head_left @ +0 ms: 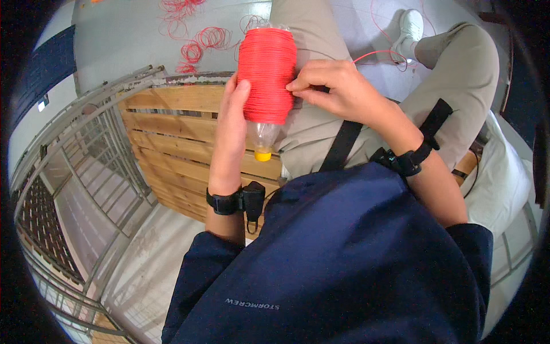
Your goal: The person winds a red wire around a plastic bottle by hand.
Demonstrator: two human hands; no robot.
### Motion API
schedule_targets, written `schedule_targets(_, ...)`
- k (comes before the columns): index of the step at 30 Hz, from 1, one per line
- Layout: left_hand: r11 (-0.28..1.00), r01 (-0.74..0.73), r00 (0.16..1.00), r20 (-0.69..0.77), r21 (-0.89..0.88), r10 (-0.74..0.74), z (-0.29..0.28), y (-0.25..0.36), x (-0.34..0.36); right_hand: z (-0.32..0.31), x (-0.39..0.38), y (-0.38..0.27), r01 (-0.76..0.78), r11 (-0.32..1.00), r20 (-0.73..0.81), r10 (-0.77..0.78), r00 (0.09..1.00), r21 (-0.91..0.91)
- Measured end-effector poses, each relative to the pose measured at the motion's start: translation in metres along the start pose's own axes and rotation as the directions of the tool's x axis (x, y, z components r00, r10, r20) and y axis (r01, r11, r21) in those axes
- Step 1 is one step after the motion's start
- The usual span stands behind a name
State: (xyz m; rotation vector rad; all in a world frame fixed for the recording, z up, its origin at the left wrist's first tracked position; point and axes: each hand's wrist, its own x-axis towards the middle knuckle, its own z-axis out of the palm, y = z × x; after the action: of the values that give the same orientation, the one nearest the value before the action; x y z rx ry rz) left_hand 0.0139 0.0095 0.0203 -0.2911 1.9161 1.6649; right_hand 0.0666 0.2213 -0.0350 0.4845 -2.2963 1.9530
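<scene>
A clear plastic bottle [264,135] with a yellow cap [263,155] lies above my lap, its cap toward me. Tight turns of red cord [266,74] cover most of its body. My left hand [231,112] grips the wound bottle from the left, thumb on the cord and the other fingers hidden behind. At the bottle's right side my right hand [341,86] is closed in a pinch against the winding. A loose length of the red cord [375,53] comes out behind that hand and runs to the upper right.
Loose coils of red cord [212,37] lie on the grey floor [120,40] ahead. A slatted wooden panel [172,129] and a metal rail frame [86,123] are on my left. My legs [458,86] stretch ahead, and a white sack [501,178] is at the right.
</scene>
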Motion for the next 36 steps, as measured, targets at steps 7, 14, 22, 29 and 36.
schedule_targets(7,0.982,-0.064,0.995,-0.067,0.180,0.077,0.007,0.002,0.000,0.000,-0.001,-0.001,-0.057,0.998,0.010,0.057,0.998,0.000)
schedule_targets(14,0.999,0.003,0.994,-0.110,0.043,0.002,-0.004,-0.005,0.006,0.004,-0.002,0.005,-0.013,0.999,0.013,0.013,1.000,-0.030)
schedule_targets(22,0.990,-0.026,0.998,-0.052,0.138,0.033,-0.005,-0.001,0.010,0.003,0.005,0.000,-0.069,0.994,0.054,0.074,0.996,-0.088)
schedule_targets(29,0.998,-0.024,1.000,-0.018,0.061,0.025,-0.012,-0.012,0.016,0.009,0.010,0.006,0.024,0.994,0.037,-0.020,0.999,-0.104)
schedule_targets(36,0.928,0.072,0.994,0.103,-0.365,-0.037,-0.005,0.004,-0.009,-0.013,0.004,-0.015,0.032,0.999,0.003,-0.032,0.999,0.025)
